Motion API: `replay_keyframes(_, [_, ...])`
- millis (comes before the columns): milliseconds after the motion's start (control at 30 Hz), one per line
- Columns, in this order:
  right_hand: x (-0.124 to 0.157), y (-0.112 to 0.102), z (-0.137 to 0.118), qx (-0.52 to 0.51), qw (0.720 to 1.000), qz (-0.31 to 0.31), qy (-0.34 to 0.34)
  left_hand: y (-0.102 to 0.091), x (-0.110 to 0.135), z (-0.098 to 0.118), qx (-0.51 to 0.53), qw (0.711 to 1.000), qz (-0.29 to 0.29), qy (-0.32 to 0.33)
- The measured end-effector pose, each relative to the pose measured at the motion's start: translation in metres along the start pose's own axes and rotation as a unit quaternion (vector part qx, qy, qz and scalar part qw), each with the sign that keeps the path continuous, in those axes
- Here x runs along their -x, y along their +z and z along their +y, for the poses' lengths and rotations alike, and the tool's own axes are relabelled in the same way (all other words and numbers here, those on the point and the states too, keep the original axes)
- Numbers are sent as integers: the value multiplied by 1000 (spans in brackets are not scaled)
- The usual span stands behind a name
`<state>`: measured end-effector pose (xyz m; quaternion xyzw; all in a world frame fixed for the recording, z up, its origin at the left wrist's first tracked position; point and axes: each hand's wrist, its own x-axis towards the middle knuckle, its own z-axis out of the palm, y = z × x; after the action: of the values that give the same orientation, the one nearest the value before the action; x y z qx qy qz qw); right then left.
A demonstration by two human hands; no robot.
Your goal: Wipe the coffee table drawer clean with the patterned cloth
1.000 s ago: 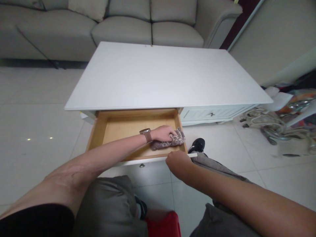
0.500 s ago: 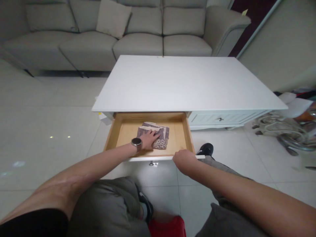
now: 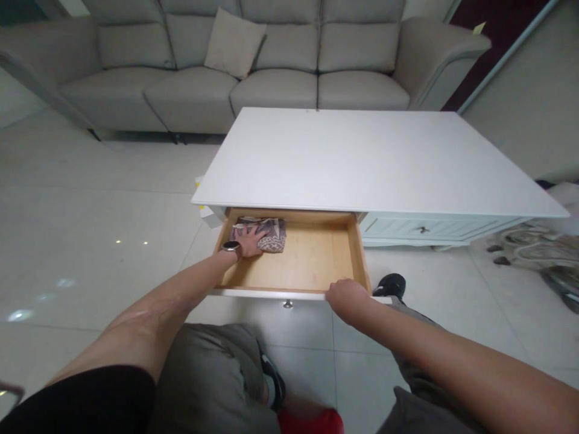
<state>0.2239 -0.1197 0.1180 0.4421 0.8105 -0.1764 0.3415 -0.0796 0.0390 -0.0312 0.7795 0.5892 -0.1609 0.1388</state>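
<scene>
A folded patterned cloth (image 3: 273, 236), purplish brown and cream, lies in the back left corner of a pulled-out wooden drawer (image 3: 316, 256). Flat on top of the cloth rests my left hand (image 3: 250, 240), its fingers spread; a watch (image 3: 231, 246) is on that wrist. My right hand (image 3: 346, 296) is closed over the drawer's front edge near its right corner. Its fingertips are mostly hidden behind the knuckles. A small metal knob (image 3: 287, 304) sits on the drawer front, left of my right hand.
The drawer belongs to a white coffee table (image 3: 371, 163), which has a second, closed drawer (image 3: 420, 228) on the right. Behind it stands a grey sofa (image 3: 275, 90) with a cushion (image 3: 233, 45). A red object (image 3: 312, 422) is between my feet. Coiled hoses or cables (image 3: 529, 241) lie at the right.
My left hand and the cloth have moved from the drawer's middle to its back left corner. My right hand stays on the drawer front. The camera view has shifted slightly left.
</scene>
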Motion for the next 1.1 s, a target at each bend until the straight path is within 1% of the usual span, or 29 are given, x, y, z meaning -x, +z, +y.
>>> replay_keyframes(67, [-3, 0, 0, -1, 1000, -1, -6, -3, 6, -22, -22, 999, 24, 31])
replay_keyframes(133, [-4, 0, -1, -2, 1000, 1, -6, -9, 12, -30, -37, 997, 31, 57])
replay_keyframes(233, [-6, -3, -2, -4, 1000, -12, -3, -24, 17, -24, -56, 994, 42, 82])
replay_keyframes(333, [-6, -8, -4, 2, 1000, -26, -10, -41, 25, -20, -75, 987, 102, 103])
replay_keyframes(400, [-5, -10, -5, 6, 1000, -25, -14, -49, 32, -23, -91, 983, 132, 87])
replay_keyframes(433, [-5, -11, -5, 9, 1000, -24, -16, -51, 36, -26, -99, 983, 136, 74])
replay_keyframes(500, [-6, -11, -5, 13, 999, -32, -16, -52, 42, -30, -120, 984, 127, 44])
replay_keyframes(567, [-8, -10, -5, 11, 999, -34, -12, -50, 50, -29, -146, 984, 100, 26])
replay_keyframes(667, [-11, -6, -4, 5, 1000, -30, 4, -44, 67, -25, -171, 984, 45, 32])
replay_keyframes(733, [-12, -4, -3, 5, 1000, -23, 3, -41, 84, -27, -161, 985, 25, 49])
replay_keyframes(800, [-12, -2, -2, 3, 1000, -17, -4, -39, 100, -34, -150, 986, 27, 67])
replay_keyframes(867, [-10, -2, -1, 1, 1000, -12, -8, -39, 109, -43, -146, 985, 46, 80])
replay_keyframes(900, [-9, -3, -1, 3, 1000, -10, -9, -40, 109, -47, -145, 984, 58, 80])
replay_keyframes(967, [-6, -5, -1, 9, 1000, -11, -9, -43, 101, -51, -145, 984, 82, 67])
replay_keyframes(1100, [-6, -4, 1, 11, 1000, -3, -6, -54, 62, -45, -148, 982, 111, 30])
